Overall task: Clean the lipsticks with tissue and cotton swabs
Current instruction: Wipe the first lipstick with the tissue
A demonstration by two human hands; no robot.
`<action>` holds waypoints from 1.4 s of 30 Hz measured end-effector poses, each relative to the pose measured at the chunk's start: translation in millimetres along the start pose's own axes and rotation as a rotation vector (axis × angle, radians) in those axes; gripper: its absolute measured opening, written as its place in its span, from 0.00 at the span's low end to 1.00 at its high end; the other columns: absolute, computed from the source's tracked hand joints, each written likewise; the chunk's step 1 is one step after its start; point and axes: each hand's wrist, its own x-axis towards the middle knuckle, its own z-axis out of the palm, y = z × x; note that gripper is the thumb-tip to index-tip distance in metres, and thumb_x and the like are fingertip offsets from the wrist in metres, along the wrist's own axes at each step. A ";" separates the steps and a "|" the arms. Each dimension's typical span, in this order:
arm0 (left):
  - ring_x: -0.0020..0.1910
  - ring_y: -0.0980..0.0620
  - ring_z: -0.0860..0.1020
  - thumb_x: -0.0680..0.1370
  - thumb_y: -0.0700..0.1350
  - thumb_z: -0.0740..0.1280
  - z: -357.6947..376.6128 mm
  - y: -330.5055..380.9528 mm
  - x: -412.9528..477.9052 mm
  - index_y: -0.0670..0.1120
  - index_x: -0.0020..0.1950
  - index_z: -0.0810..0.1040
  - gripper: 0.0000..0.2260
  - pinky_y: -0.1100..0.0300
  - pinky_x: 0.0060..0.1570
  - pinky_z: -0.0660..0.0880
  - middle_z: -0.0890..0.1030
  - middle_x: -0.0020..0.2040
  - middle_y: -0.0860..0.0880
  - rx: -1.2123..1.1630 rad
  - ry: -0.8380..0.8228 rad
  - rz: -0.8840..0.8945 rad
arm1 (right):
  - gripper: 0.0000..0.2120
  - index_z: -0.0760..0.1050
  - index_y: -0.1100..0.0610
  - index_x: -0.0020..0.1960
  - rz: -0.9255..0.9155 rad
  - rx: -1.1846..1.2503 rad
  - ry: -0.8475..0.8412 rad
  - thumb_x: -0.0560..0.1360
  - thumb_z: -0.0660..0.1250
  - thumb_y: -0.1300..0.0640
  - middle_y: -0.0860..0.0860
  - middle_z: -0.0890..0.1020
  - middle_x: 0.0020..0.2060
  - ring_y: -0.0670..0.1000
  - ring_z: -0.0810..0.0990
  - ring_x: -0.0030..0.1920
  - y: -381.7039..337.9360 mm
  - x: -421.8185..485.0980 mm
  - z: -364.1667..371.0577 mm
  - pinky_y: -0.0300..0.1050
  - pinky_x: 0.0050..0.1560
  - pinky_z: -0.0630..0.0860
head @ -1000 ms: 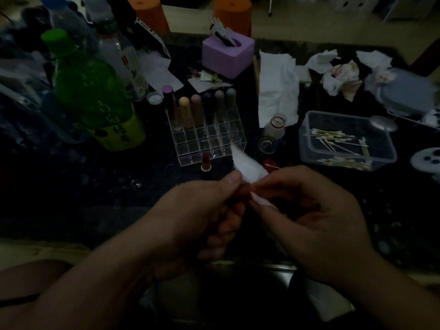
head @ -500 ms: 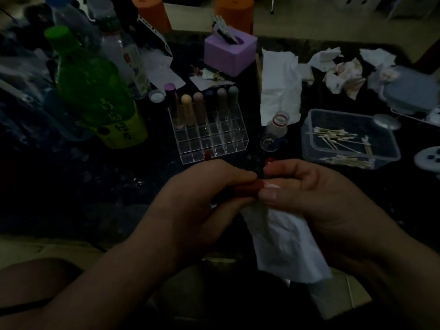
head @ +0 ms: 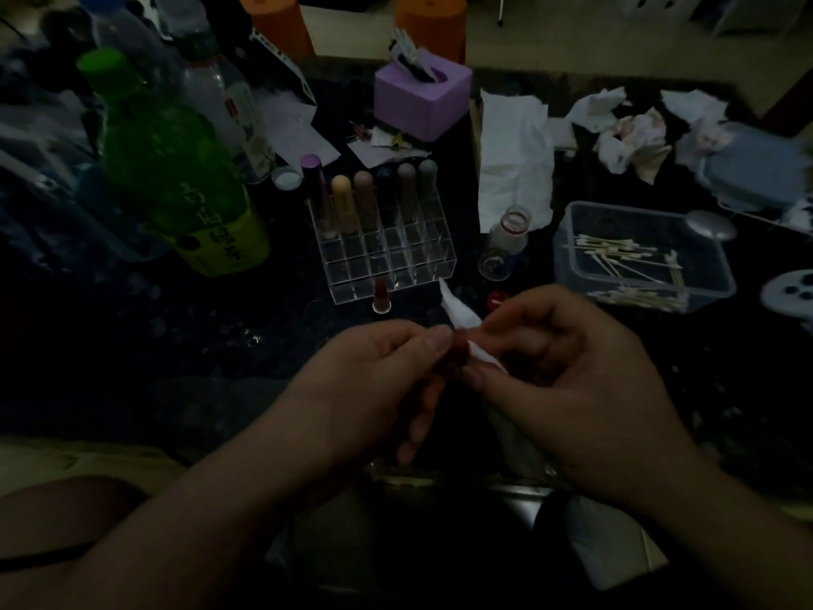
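The tissue [head: 459, 312], hanging loose a moment ago, is bunched against the lipstick [head: 457, 350] again, pinched by the right hand [head: 567, 380] while the left hand [head: 374, 389] grips the tube, so wiping likely continues

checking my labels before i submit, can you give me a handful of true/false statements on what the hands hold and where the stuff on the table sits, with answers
1. The left hand grips a red lipstick. True.
2. The right hand holds a cotton swab. False: it pinches a white tissue against the lipstick.
3. The cotton swabs lie in a clear tub. True.
4. The green bottle stands to the right of the clear organizer. False: it stands to the organizer's left.
5. A second lipstick stands upright in front of the organizer. True.
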 end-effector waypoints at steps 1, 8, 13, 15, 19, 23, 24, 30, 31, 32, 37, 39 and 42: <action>0.25 0.52 0.72 0.76 0.51 0.67 -0.6 -3.9 0.7 0.45 0.44 0.81 0.10 0.61 0.22 0.68 0.76 0.30 0.49 0.085 0.047 0.089 | 0.14 0.75 0.59 0.48 0.121 0.132 -0.032 0.68 0.74 0.70 0.51 0.87 0.40 0.48 0.86 0.43 -1.7 2.0 1.2 0.39 0.43 0.82; 0.45 0.61 0.81 0.75 0.52 0.71 -16.1 -19.6 8.1 0.55 0.55 0.80 0.09 0.67 0.46 0.76 0.82 0.47 0.59 0.804 0.229 0.702 | 0.16 0.76 0.61 0.48 0.397 0.491 -0.057 0.61 0.73 0.66 0.59 0.85 0.40 0.54 0.85 0.39 -3.9 14.3 -8.0 0.44 0.40 0.82; 0.27 0.47 0.76 0.72 0.65 0.70 -15.2 1.7 6.7 0.44 0.43 0.82 0.23 0.62 0.22 0.68 0.81 0.37 0.40 0.159 -0.029 -0.042 | 0.14 0.75 0.57 0.47 0.057 0.019 -0.021 0.67 0.76 0.66 0.53 0.87 0.39 0.51 0.87 0.43 4.3 11.1 -6.2 0.43 0.45 0.82; 0.24 0.47 0.72 0.71 0.71 0.64 -11.7 3.5 6.3 0.39 0.43 0.81 0.33 0.64 0.20 0.64 0.78 0.36 0.37 0.036 -0.076 -0.203 | 0.13 0.75 0.56 0.47 -0.069 -0.031 -0.007 0.68 0.76 0.68 0.51 0.86 0.39 0.49 0.86 0.43 6.6 7.4 -3.1 0.40 0.46 0.81; 0.23 0.50 0.68 0.75 0.60 0.64 -4.2 -0.2 7.6 0.38 0.46 0.81 0.24 0.64 0.19 0.62 0.74 0.33 0.42 -0.081 -0.048 -0.158 | 0.12 0.76 0.55 0.47 -0.151 -0.129 0.032 0.69 0.75 0.67 0.48 0.86 0.41 0.45 0.86 0.44 7.2 4.6 -0.2 0.36 0.46 0.80; 0.23 0.47 0.71 0.78 0.52 0.67 -4.5 -6.5 8.0 0.44 0.44 0.81 0.12 0.60 0.22 0.66 0.76 0.30 0.42 0.215 0.071 0.049 | 0.14 0.76 0.58 0.47 0.190 0.066 -0.018 0.65 0.77 0.64 0.53 0.87 0.39 0.51 0.86 0.43 0.8 10.4 0.0 0.42 0.45 0.82; 0.22 0.47 0.73 0.77 0.50 0.69 -3.7 -8.1 7.7 0.46 0.44 0.82 0.08 0.58 0.21 0.69 0.77 0.29 0.42 0.303 0.106 0.120 | 0.15 0.76 0.59 0.46 0.313 0.183 -0.043 0.62 0.76 0.63 0.55 0.86 0.38 0.52 0.86 0.41 0.0 12.1 -1.6 0.43 0.44 0.82; 0.39 0.57 0.82 0.72 0.49 0.76 -30.7 -1.6 8.2 0.57 0.48 0.84 0.07 0.51 0.44 0.81 0.84 0.40 0.57 0.723 0.101 0.360 | 0.07 0.85 0.62 0.39 0.732 0.671 -0.142 0.66 0.68 0.65 0.57 0.85 0.38 0.52 0.85 0.36 1.9 15.8 -12.7 0.41 0.35 0.82; 0.41 0.58 0.83 0.71 0.50 0.76 -36.7 0.1 8.6 0.58 0.48 0.84 0.07 0.51 0.45 0.82 0.84 0.42 0.59 0.749 0.113 0.356 | 0.08 0.85 0.61 0.38 0.741 0.699 -0.133 0.67 0.67 0.64 0.57 0.86 0.39 0.52 0.86 0.36 2.7 17.1 -15.4 0.42 0.36 0.82; 0.43 0.58 0.83 0.71 0.50 0.76 -40.3 1.4 8.3 0.58 0.47 0.83 0.07 0.50 0.47 0.82 0.84 0.43 0.59 0.738 0.119 0.347 | 0.08 0.85 0.60 0.39 0.746 0.717 -0.118 0.67 0.67 0.63 0.56 0.86 0.40 0.52 0.86 0.37 3.5 18.6 -18.4 0.43 0.38 0.83; 0.47 0.60 0.81 0.71 0.52 0.76 -41.6 0.2 7.7 0.59 0.47 0.83 0.07 0.54 0.51 0.81 0.82 0.47 0.59 0.794 0.041 0.278 | 0.10 0.85 0.61 0.47 0.766 0.744 -0.085 0.65 0.71 0.62 0.57 0.85 0.46 0.53 0.86 0.45 14.5 23.8 -29.3 0.46 0.46 0.83; 0.47 0.62 0.81 0.73 0.51 0.75 -40.8 -6.5 13.5 0.59 0.49 0.83 0.07 0.56 0.52 0.80 0.82 0.47 0.60 0.899 0.085 0.208 | 0.14 0.82 0.62 0.52 0.749 0.727 -0.073 0.67 0.70 0.64 0.56 0.85 0.46 0.52 0.86 0.44 18.9 24.6 -28.9 0.44 0.45 0.83; 0.46 0.61 0.80 0.76 0.49 0.72 -37.2 -16.4 23.1 0.55 0.52 0.83 0.06 0.59 0.50 0.79 0.82 0.47 0.58 1.013 0.209 0.172 | 0.24 0.77 0.62 0.61 0.697 0.589 0.025 0.65 0.71 0.65 0.56 0.86 0.49 0.51 0.86 0.45 21.0 28.0 -27.9 0.42 0.44 0.83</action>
